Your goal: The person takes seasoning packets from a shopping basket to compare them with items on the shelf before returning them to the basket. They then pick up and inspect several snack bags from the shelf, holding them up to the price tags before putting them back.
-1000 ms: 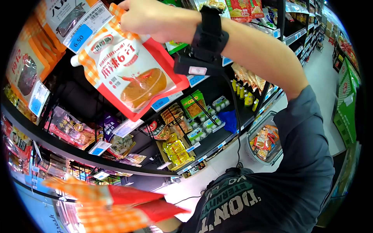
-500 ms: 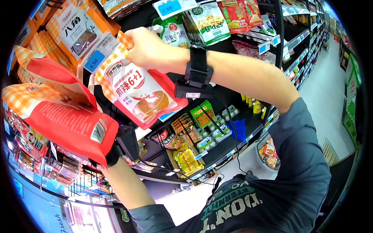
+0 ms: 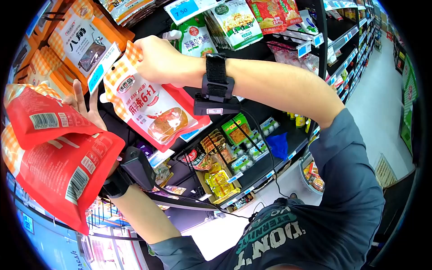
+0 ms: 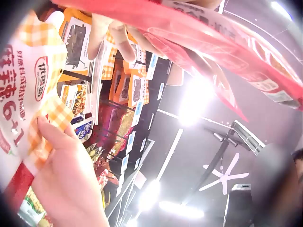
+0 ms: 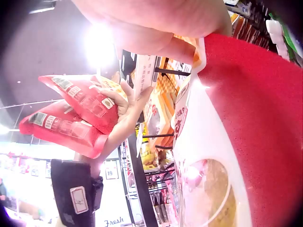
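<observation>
My right hand [image 3: 164, 63] grips a red and white spice pouch [image 3: 153, 110] with an orange checked top by its upper edge. The pouch hangs front side out below a hook's price tag [image 3: 103, 67]. My left hand [image 3: 93, 116] carries two more red pouches [image 3: 49, 173], their barcoded backs toward the head camera. These pouches hide much of that hand in the head view. In the right wrist view the left hand [image 5: 127, 111] has its fingers up against the tag holder [image 5: 144, 75], the pouches [image 5: 90, 104] hanging beside its palm.
Orange star anise packets [image 3: 85, 45] hang on hooks at the upper left. Green and white packets [image 3: 236, 24] hang behind the right hand. Lower shelves hold a box of yellow packets [image 3: 218, 182]. A basket with packets [image 3: 312, 175] stands on the floor. A black cable [image 3: 270, 166] trails down.
My left hand rose from the lower left with its two pouches and reached the price tag, which has tilted. My right hand keeps its pouch at nearly the same place.
</observation>
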Motion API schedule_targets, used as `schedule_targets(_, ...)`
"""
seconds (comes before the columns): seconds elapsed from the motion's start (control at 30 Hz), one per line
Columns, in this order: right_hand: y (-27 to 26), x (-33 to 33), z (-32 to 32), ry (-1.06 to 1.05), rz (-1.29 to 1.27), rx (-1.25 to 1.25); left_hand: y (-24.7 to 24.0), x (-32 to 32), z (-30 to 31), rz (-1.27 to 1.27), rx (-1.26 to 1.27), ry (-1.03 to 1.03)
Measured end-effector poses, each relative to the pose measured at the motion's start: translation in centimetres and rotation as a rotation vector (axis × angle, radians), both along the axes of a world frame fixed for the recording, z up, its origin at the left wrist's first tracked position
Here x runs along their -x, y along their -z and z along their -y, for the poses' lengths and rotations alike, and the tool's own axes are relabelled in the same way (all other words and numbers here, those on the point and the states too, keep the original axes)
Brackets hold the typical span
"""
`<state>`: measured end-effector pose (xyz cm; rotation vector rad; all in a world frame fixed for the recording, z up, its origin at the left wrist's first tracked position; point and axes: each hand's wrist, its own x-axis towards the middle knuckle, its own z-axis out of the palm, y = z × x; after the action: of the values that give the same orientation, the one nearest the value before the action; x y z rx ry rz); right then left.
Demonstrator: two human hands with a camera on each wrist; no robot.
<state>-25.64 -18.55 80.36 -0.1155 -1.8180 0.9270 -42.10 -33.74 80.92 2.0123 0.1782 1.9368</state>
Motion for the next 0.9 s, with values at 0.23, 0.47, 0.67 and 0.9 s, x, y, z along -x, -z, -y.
schedule_targets(0.23,0.4,-1.1,0.2,0.066,0.063,-0.092,-0.4,-1.1,-0.1,-0.048,-0.081,-0.093)
schedule_targets(0.47,0.6,-0.9,0.1,0.038,0.017,-0.053,-0.3,-1.3,-0.3,-0.076,-0.128,-0.142)
schedule_targets(0.67,0.7,-0.7,0.0,0.018,0.001,0.003,-0.1,-1.4,-0.2,-0.118,-0.151,-0.201)
schedule_targets(0.9,-0.3,1.1,-0.8,0.078,0.183,0.142,0.0,-1.4,0.0,-0.159,-0.178,-0.248)
